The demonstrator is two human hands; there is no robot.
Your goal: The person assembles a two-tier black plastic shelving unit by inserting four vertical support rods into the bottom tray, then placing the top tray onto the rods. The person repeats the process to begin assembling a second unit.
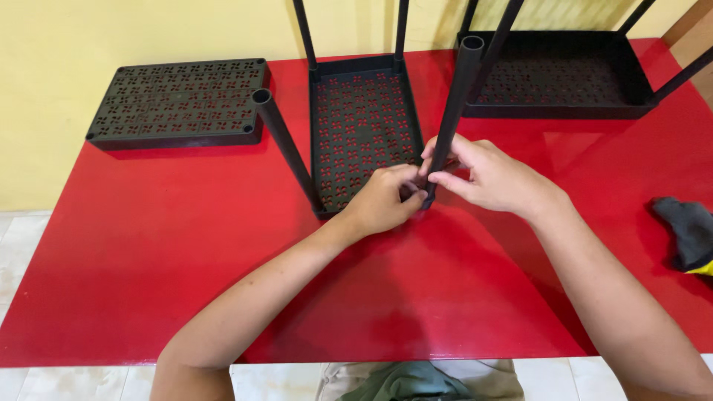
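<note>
A black perforated plastic shelf tray (360, 122) lies in the middle of the red table (148, 245) with black tubes standing in its corners. My right hand (494, 178) grips the lower part of the near-right black tube (454, 104), which leans slightly right. At the foot of that tube, by the tray's near-right corner, my left hand (382, 200) pinches its base. Another tube (286, 141) stands tilted in the near-left corner.
A flat black perforated tray (178, 104) lies at the back left. A third black tray (564, 74) with tubes in it stands at the back right. A dark cloth (687, 230) lies at the right edge. A yellow wall runs behind the table.
</note>
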